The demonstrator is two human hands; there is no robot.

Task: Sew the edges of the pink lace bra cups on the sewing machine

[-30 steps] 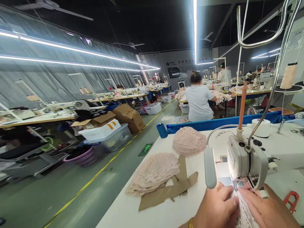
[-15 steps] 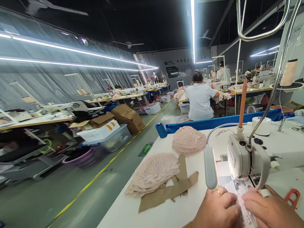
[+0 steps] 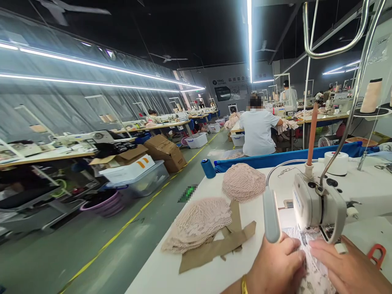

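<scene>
A piece of pale lace fabric (image 3: pixel 312 267) lies under the head of a white sewing machine (image 3: pixel 309 204). My left hand (image 3: pixel 280 261) is closed on the lace's left side, thumb and fingers bent together near the needle area. From the right, my right hand (image 3: pixel 346 259) presses closed fingers onto the lace, close to the presser foot, which is partly hidden. To the left lie a fanned stack of beige lace pieces (image 3: pixel 199 222) and a rounder lace stack (image 3: pixel 244 182). Brown paper strips (image 3: pixel 217 249) lie beside the nearer stack.
A grey lamp (image 3: pixel 272 216) stands just left of the machine head. An orange tool (image 3: pixel 377 255) lies at the right. Behind are a blue thread cone (image 3: pixel 208 168) and a white thread spool (image 3: pixel 336 163). A co-worker (image 3: pixel 257 130) sits ahead; boxes (image 3: pixel 165 153) stand along the aisle.
The lace has shifted under the machine, and a wider patterned part now shows between my hands. My left hand has moved slightly up and left, baring a bracelet; my right fingers have shifted slightly.
</scene>
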